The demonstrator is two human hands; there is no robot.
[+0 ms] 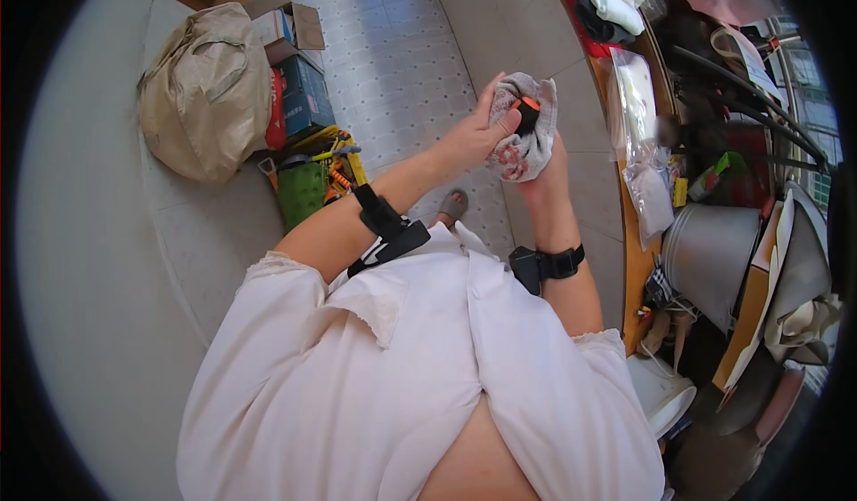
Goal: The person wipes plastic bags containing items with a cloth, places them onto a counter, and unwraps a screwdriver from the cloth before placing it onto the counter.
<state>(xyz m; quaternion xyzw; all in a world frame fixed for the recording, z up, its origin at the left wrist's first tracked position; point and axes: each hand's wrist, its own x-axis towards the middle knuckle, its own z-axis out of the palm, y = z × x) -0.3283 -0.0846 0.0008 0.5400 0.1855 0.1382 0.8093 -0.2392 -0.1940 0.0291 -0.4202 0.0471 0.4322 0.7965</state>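
Held out in front of my body is a light grey cloth [518,159] with a reddish pattern, bunched around a small black object with an orange end [528,108]. My left hand [480,135] grips the cloth from the left side, its thumb lying across the folds next to the black object. From below and to the right, my right hand [546,175] holds the same cloth; most of its fingers are hidden behind the fabric. What the black and orange object is, I cannot make out. Black straps with small devices sit on both forearms.
On the left stand a beige bag [201,95], boxes [305,99] and a green container [303,193] beside yellow tools. A cluttered wooden shelf [636,278] runs along the right, with a metal bucket [710,251] and plastic packets [636,99]. Tiled floor [402,81] lies ahead.
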